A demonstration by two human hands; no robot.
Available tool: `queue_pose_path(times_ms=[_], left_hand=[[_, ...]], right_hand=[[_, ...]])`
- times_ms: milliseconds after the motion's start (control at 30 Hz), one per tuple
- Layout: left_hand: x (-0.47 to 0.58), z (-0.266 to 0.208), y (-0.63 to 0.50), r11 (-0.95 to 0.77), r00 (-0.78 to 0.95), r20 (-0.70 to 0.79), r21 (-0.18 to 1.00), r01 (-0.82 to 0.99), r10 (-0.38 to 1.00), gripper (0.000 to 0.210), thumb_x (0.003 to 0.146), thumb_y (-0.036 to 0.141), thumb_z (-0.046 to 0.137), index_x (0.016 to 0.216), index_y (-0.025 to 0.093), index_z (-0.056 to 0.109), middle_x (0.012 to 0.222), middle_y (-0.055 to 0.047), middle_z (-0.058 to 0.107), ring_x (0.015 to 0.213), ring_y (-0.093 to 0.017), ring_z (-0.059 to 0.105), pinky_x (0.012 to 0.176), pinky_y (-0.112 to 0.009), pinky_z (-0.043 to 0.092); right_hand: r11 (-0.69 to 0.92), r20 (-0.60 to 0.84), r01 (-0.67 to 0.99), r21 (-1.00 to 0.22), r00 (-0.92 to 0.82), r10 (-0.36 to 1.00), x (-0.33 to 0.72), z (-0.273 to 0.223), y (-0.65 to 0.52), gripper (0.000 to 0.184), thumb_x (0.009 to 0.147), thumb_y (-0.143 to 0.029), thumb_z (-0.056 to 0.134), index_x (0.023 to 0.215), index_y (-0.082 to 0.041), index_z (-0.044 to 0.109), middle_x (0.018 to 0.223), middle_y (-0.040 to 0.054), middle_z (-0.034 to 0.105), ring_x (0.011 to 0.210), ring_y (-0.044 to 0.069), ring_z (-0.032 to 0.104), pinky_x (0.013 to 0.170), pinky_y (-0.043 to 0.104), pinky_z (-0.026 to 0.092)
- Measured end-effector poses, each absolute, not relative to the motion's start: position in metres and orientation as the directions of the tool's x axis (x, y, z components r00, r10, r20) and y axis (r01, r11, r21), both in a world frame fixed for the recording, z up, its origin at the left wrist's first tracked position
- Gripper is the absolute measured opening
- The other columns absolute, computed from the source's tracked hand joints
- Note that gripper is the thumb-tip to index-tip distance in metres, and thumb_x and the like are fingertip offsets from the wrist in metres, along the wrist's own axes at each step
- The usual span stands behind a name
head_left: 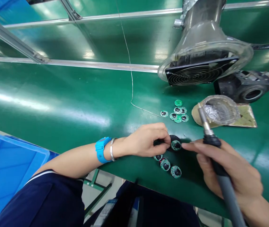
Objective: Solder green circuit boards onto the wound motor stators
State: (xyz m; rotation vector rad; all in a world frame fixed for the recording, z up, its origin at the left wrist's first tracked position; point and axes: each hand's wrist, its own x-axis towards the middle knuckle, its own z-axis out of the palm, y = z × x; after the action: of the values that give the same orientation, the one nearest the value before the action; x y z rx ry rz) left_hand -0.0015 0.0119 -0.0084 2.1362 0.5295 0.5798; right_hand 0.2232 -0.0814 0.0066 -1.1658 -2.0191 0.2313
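My right hand (229, 167) is closed round a soldering iron (221, 173), its tip pointing up and away from me. The index finger of that hand reaches to the edge of a small round circuit board (176, 145) with a black blob in its centre. That board sits on a dark round piece (175, 138). From the other side, my left hand (152, 140) pinches at the same board's left edge with thumb and fingers. Just below lie more round boards (165, 164), one of them (176, 171) a little apart.
Beyond my hands lie several round boards (178, 118) and the end of a thin solder wire (132, 85). At the right stand a clear dish (233, 110), a black stand (245, 86) and a fume duct with a fan (196, 74). A blue bin (14, 176) is lower left.
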Motion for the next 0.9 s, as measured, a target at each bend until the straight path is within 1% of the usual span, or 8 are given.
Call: queue_pose_path(times_ms=[67, 133, 233, 333, 467, 567, 667, 900], left_hand=[[-0.001, -0.008, 0.012, -0.566, 0.806, 0.206, 0.804, 0.183, 0.554, 0.009, 0.085, 0.014, 0.058, 0.085, 0.016, 0.067, 0.084, -0.002, 0.063, 0.076, -0.01, 0.059, 0.071, -0.022, 0.049], [-0.001, -0.008, 0.012, -0.569, 0.812, 0.191, 0.797, 0.2, 0.552, 0.01, 0.085, 0.015, 0.057, 0.085, 0.016, 0.067, 0.085, -0.002, 0.063, 0.076, -0.01, 0.059, 0.071, -0.021, 0.049], [-0.002, -0.008, 0.012, -0.577, 0.815, 0.184, 0.789, 0.21, 0.549, 0.01, 0.086, 0.016, 0.056, 0.084, 0.017, 0.066, 0.085, -0.002, 0.063, 0.076, -0.01, 0.059, 0.071, -0.021, 0.049], [-0.001, -0.009, 0.012, -0.585, 0.813, 0.194, 0.784, 0.208, 0.549, 0.012, 0.086, 0.016, 0.054, 0.084, 0.017, 0.066, 0.084, -0.002, 0.064, 0.076, -0.011, 0.059, 0.072, -0.021, 0.05], [-0.001, -0.01, 0.012, -0.592, 0.805, 0.232, 0.787, 0.175, 0.546, 0.012, 0.085, 0.015, 0.055, 0.084, 0.017, 0.066, 0.084, -0.003, 0.064, 0.077, -0.011, 0.06, 0.072, -0.022, 0.051], [-0.001, -0.01, 0.012, -0.589, 0.801, 0.247, 0.793, 0.157, 0.545, 0.012, 0.086, 0.015, 0.056, 0.085, 0.016, 0.067, 0.085, -0.003, 0.064, 0.077, -0.011, 0.061, 0.072, -0.022, 0.051], [-0.002, -0.011, 0.012, -0.597, 0.803, 0.249, 0.786, 0.158, 0.541, 0.012, 0.086, 0.014, 0.056, 0.086, 0.015, 0.068, 0.085, -0.004, 0.064, 0.077, -0.011, 0.061, 0.073, -0.022, 0.051], [-0.002, -0.011, 0.012, -0.61, 0.811, 0.243, 0.775, 0.168, 0.532, 0.012, 0.087, 0.016, 0.055, 0.086, 0.016, 0.067, 0.086, -0.003, 0.064, 0.078, -0.011, 0.061, 0.073, -0.021, 0.051]], right_hand=[[0.514, 0.555, 0.685, -0.517, -0.189, 0.81, 0.227, 0.016, -0.087, 0.061, 0.083, -0.002, 0.059, 0.138, -0.025, 0.052, 0.093, 0.0006, 0.072, 0.078, 0.015, 0.067, 0.067, 0.029, 0.055], [0.45, 0.521, 0.689, -0.567, -0.122, 0.844, 0.231, 0.026, -0.092, 0.062, 0.084, -0.005, 0.059, 0.142, -0.027, 0.049, 0.091, 0.0021, 0.069, 0.076, 0.016, 0.066, 0.064, 0.031, 0.053], [0.458, 0.435, 0.688, -0.563, -0.224, 0.872, 0.238, 0.039, -0.094, 0.054, 0.088, -0.014, 0.058, 0.139, -0.027, 0.052, 0.094, 0.0064, 0.064, 0.075, 0.018, 0.063, 0.059, 0.033, 0.05], [0.537, 0.441, 0.642, -0.547, -0.325, 0.837, 0.241, 0.046, -0.09, 0.047, 0.088, -0.015, 0.056, 0.133, -0.026, 0.056, 0.085, 0.0063, 0.063, 0.068, 0.016, 0.06, 0.052, 0.031, 0.048], [0.502, 0.463, 0.596, -0.627, -0.233, 0.855, 0.234, 0.044, -0.09, 0.039, 0.081, -0.011, 0.056, 0.117, -0.025, 0.063, 0.068, 0.0019, 0.059, 0.054, 0.014, 0.055, 0.046, 0.03, 0.045], [0.452, 0.424, 0.545, -0.706, -0.185, 0.886, 0.231, 0.037, -0.096, 0.028, 0.08, -0.013, 0.056, 0.104, -0.024, 0.065, 0.057, -0.0011, 0.053, 0.045, 0.012, 0.049, 0.043, 0.029, 0.042], [0.395, 0.371, 0.533, -0.748, -0.158, 0.915, 0.234, 0.029, -0.105, 0.023, 0.083, -0.015, 0.055, 0.102, -0.023, 0.065, 0.057, -0.0006, 0.053, 0.047, 0.013, 0.051, 0.044, 0.03, 0.043], [0.385, 0.378, 0.583, -0.715, -0.141, 0.915, 0.233, 0.029, -0.109, 0.014, 0.086, -0.019, 0.056, 0.095, -0.021, 0.066, 0.064, 0.0017, 0.056, 0.054, 0.012, 0.055, 0.049, 0.027, 0.048]])
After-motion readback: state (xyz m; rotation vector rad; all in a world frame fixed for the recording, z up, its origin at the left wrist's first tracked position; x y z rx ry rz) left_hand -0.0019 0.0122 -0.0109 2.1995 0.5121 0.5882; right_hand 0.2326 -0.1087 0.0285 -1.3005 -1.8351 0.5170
